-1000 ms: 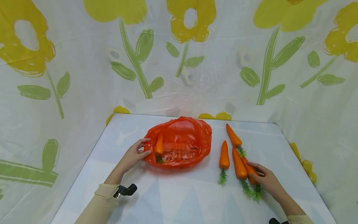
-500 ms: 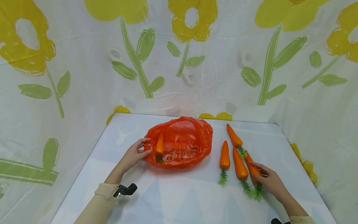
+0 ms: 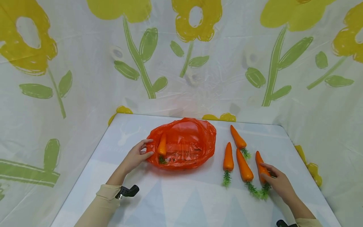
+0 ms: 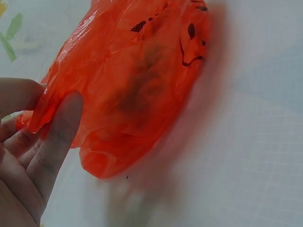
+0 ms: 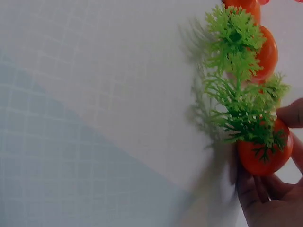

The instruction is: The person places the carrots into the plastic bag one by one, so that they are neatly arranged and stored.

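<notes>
My left hand (image 3: pixel 136 156) pinches the left edge of an open red plastic bag (image 3: pixel 185 138); in the left wrist view the thumb and fingers grip the thin film (image 4: pixel 118 85). Inside the bag, near that edge, lies one carrot (image 3: pixel 162 145) with green leaves. Over on the right, my right hand (image 3: pixel 279 183) holds the rightmost carrot (image 3: pixel 261 165) between thumb and fingers, low on its thick end. The right wrist view shows the held carrot's round end (image 5: pixel 265 153) with the fingers around it, its leafy top partly covering it.
Three more carrots lie between bag and right hand: one at the back (image 3: pixel 238 137), one nearest the bag (image 3: pixel 228 157) and one beside the held carrot (image 3: pixel 244 166). All rest on a pale table (image 3: pixel 181 201). A flower-printed curtain (image 3: pixel 227 78) surrounds its far side and flanks.
My right hand has drawn the rightmost carrot to the right, away from the neighbouring carrot it lay against. The left hand and the bag have stayed in place.
</notes>
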A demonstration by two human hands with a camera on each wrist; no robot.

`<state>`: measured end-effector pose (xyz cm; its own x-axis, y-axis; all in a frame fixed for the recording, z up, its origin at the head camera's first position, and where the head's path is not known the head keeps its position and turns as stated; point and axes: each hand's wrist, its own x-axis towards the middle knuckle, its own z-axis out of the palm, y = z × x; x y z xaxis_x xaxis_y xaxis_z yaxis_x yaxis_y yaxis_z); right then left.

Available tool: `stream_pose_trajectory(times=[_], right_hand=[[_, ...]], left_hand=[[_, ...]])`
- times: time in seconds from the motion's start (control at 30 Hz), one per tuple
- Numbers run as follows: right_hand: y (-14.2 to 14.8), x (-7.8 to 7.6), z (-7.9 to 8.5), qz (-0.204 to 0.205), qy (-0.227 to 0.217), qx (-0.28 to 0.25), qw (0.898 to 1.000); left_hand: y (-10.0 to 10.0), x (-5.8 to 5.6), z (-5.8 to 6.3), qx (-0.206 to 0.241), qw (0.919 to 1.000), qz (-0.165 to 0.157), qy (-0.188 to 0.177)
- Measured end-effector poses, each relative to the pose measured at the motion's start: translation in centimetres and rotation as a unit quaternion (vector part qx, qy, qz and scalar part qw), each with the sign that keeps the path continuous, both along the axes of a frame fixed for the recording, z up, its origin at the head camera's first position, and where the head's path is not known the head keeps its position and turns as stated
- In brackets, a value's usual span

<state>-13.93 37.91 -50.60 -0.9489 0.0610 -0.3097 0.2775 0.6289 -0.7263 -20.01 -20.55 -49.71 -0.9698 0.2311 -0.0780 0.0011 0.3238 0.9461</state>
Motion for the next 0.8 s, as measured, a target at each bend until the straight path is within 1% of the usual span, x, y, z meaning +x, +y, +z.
stream_pose_trajectory(times=[0.2, 0.37, 0.57, 0.8], right_hand=[[0.60, -0.23, 0.15, 0.023, -0.029, 0.003, 0.999], [0.82, -0.34, 0.22, 0.044, -0.034, 0.007, 0.998], [0.93, -0.01, -0.21, 0.043, -0.024, 0.008, 0.999], [0.94, 0.05, -0.29, 0.040, 0.007, 0.010, 0.999]], left_hand=[[0.07, 0.01, 0.07, 0.000, 1.0000, -0.001, -0.004], [0.07, -0.05, 0.06, -0.001, 1.0000, 0.000, 0.000], [0.10, -0.09, -0.04, 0.000, 1.0000, -0.001, -0.003], [0.00, -0.08, -0.19, 0.000, 1.0000, 0.001, -0.001]])
